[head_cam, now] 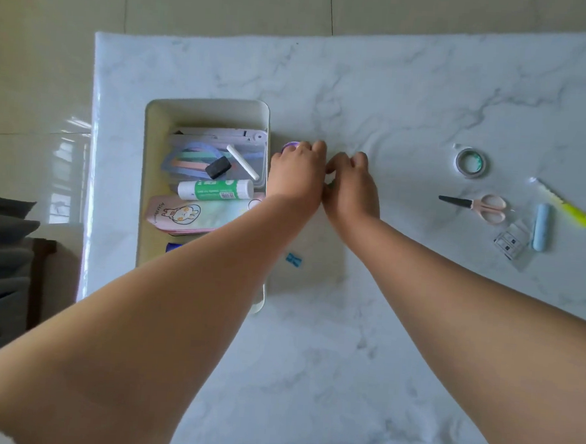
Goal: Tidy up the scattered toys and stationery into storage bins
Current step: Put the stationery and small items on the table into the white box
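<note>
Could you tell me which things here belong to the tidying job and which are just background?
Job:
- cream plastic storage bin
- pink-handled scissors
- clear tape roll
- yellow utility knife
- small purple round item under left hand

Background:
- white marble table
- dark grey cushions

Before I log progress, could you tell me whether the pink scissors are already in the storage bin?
Out. The pink scissors lie flat on the marble table, blades closed, well right of the bin, with neither hand touching them.
</note>
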Demonstrator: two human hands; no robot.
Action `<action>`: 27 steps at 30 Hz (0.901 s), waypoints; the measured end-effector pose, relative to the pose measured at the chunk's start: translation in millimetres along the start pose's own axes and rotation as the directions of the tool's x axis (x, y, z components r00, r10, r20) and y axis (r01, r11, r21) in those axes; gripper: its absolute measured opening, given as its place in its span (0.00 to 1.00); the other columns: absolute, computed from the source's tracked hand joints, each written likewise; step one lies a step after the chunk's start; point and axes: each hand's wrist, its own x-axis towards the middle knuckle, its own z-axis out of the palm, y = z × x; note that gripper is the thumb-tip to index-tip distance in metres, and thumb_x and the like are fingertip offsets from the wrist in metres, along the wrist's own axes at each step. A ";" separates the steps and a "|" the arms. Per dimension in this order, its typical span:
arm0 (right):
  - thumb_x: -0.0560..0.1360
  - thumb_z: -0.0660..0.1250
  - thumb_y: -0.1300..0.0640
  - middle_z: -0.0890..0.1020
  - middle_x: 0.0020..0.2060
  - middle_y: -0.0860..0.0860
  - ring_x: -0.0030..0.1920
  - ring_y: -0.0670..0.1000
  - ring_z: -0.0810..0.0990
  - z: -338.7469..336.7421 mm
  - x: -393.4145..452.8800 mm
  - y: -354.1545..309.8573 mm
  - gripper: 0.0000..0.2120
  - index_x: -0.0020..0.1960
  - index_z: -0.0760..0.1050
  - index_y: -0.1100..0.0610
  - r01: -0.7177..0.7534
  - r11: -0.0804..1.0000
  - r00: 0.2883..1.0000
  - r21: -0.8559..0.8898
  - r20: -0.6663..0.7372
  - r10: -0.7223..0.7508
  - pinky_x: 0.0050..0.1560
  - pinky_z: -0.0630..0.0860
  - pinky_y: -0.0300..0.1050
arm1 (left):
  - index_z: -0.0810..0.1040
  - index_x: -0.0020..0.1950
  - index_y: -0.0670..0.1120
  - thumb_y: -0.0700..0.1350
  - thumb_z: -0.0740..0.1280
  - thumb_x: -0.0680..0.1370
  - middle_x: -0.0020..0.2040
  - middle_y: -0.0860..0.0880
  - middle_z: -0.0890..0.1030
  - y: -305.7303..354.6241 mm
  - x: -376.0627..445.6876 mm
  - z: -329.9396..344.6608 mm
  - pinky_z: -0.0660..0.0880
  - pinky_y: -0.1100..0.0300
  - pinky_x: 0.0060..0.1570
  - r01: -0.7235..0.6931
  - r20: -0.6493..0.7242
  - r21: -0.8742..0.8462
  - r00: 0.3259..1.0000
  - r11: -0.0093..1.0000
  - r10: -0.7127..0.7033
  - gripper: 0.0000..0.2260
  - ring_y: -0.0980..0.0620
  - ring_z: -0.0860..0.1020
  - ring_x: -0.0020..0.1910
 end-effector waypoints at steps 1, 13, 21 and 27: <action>0.75 0.63 0.60 0.72 0.56 0.56 0.46 0.59 0.77 -3.4 2.5 -10.5 0.09 0.55 0.73 0.56 0.009 1.000 1.000 0.015 -0.006 -0.009 0.41 0.68 0.45 | 0.71 0.57 0.43 0.35 0.62 0.73 0.55 0.43 0.77 -1.1 0.6 -10.4 0.64 0.54 0.46 -0.004 -0.035 -0.001 0.999 1.000 0.004 0.13 0.42 0.74 0.56; 0.72 0.64 0.60 0.71 0.57 0.52 0.46 0.57 0.78 -7.4 5.4 -125.6 0.14 0.57 0.74 0.52 0.264 0.964 0.964 0.032 0.018 -0.265 0.39 0.66 0.44 | 0.68 0.57 0.44 0.37 0.63 0.73 0.50 0.43 0.77 -81.7 -19.4 -77.7 0.63 0.55 0.41 0.269 -0.225 0.013 0.939 0.963 -0.259 0.14 0.41 0.74 0.51; 0.74 0.68 0.55 0.69 0.61 0.51 0.52 0.54 0.78 14.6 -7.7 -96.4 0.15 0.60 0.73 0.50 0.254 0.965 0.967 -0.059 0.003 -0.254 0.40 0.65 0.43 | 0.69 0.59 0.44 0.37 0.60 0.74 0.54 0.43 0.76 -89.8 -47.4 -45.7 0.65 0.53 0.42 0.336 -0.137 0.053 0.935 0.940 -0.326 0.14 0.41 0.73 0.55; 0.74 0.66 0.57 0.69 0.59 0.51 0.50 0.56 0.78 -0.2 -18.5 -71.4 0.14 0.59 0.73 0.50 0.247 0.964 0.969 -0.102 0.020 -0.246 0.41 0.66 0.43 | 0.69 0.59 0.44 0.38 0.62 0.73 0.54 0.42 0.77 -57.1 -57.5 -49.4 0.64 0.53 0.42 0.250 -0.090 0.075 0.966 0.965 -0.243 0.15 0.40 0.73 0.55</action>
